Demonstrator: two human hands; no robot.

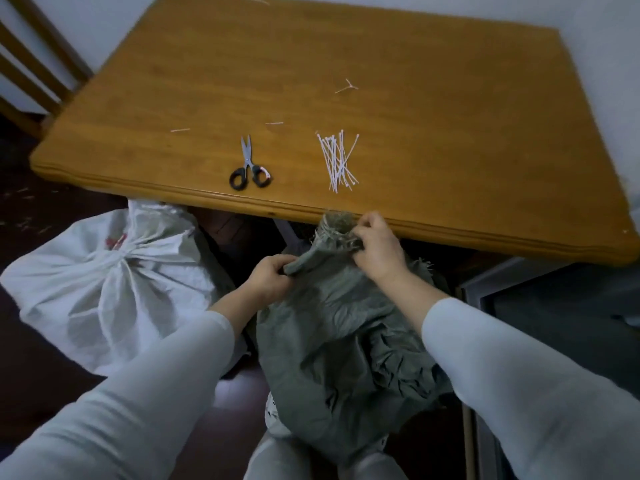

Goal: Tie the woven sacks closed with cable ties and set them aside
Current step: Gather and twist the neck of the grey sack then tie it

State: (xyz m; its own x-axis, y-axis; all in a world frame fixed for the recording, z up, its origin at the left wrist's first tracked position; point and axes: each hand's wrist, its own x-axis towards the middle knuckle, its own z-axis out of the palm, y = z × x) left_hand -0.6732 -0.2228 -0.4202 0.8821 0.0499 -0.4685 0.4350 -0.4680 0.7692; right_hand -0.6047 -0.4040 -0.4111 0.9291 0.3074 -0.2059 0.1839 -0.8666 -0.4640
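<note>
Now you hold the green woven sack (339, 341) just below the near edge of the wooden table (450, 98). Your left hand (272, 277) has its fingers curled round the bunched neck. Your right hand (377, 249) pinches the frayed top, closer to the table. The neck slants from your left hand up to your right. The cable ties (338, 161) lie on the table, just past your right hand, so that hand is nearer. I think it should reach for one while the left holds the neck tight.
</note>
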